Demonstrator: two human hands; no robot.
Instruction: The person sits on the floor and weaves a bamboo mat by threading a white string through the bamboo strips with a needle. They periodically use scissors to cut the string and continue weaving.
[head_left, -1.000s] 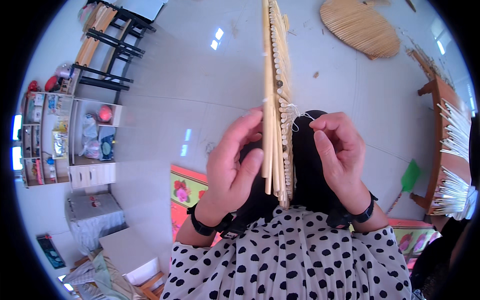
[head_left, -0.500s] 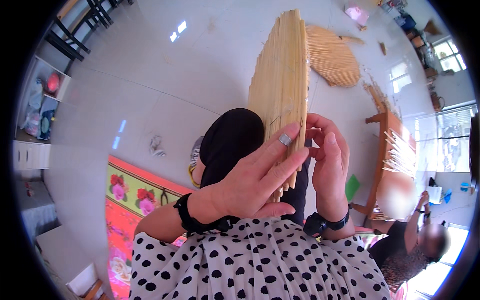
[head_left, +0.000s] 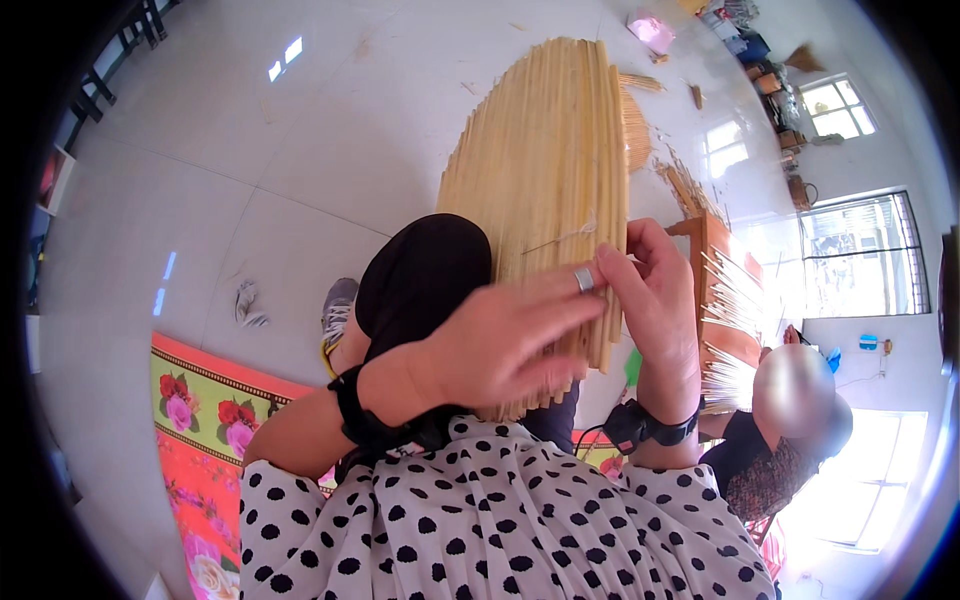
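Note:
A flat oval mat of pale straw-like stalks (head_left: 535, 150) stands tilted in front of me, its lower part against my dark-trousered leg (head_left: 430, 280). A thin thread (head_left: 560, 240) crosses its face near the right edge. My left hand (head_left: 490, 340), wearing a ring and slightly blurred, lies across the lower mat with its fingers stretched out. Its index fingertip meets the right thumb at the edge. My right hand (head_left: 660, 310) is closed at that right edge, thumb in front and fingers curled beside and partly behind the stalks. Whether it also pinches the thread cannot be made out.
Behind the mat, another stalk piece (head_left: 636, 125) lies on the tiled floor near loose scraps (head_left: 685, 185). To the right, a wooden table (head_left: 712, 270) carries thin pale sticks (head_left: 735, 300); a person (head_left: 770, 460) sits beside it. A flowered mat (head_left: 200, 440) lies at left.
The stalk mat has turned so more of its broad face shows. My right thumb has come round to its front edge, and my left hand has shifted slightly left. The view has swung to the right.

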